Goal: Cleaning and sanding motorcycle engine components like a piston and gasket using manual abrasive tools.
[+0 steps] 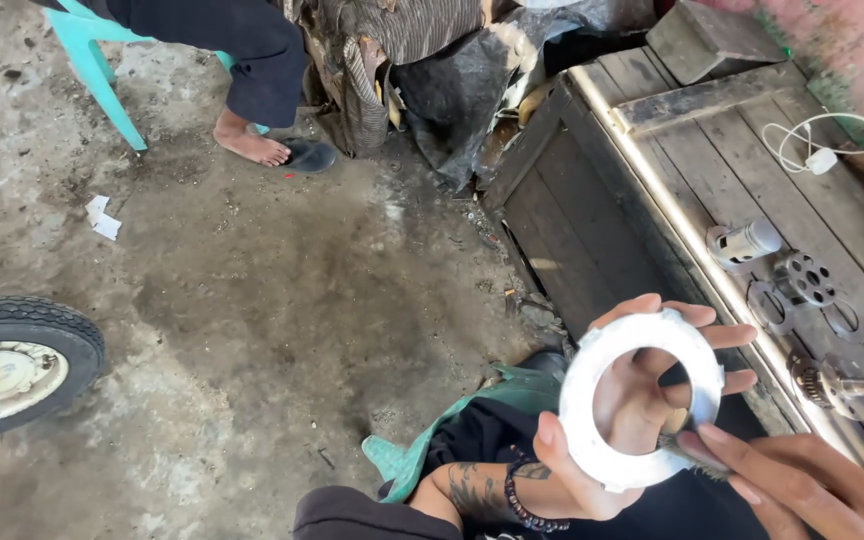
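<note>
My left hand (624, 425) holds a flat silver metal ring (592, 365) in front of me, thumb on its lower left edge and fingers spread behind it. My right hand (812, 485) comes in from the lower right, and its fingertips touch the ring's lower right rim. A beaded bracelet (522, 495) and a tattoo show on my left wrist. Through the ring's hole I see my own palm.
A worn wooden bench (652, 180) on the right carries round metal parts (807, 280), a small white cylinder (744, 243) and a white cable (817, 140). A tyre (22, 350) sits at far left. Another person's bare foot (250, 145) rests by a teal chair leg (102, 80). The floor is stained concrete.
</note>
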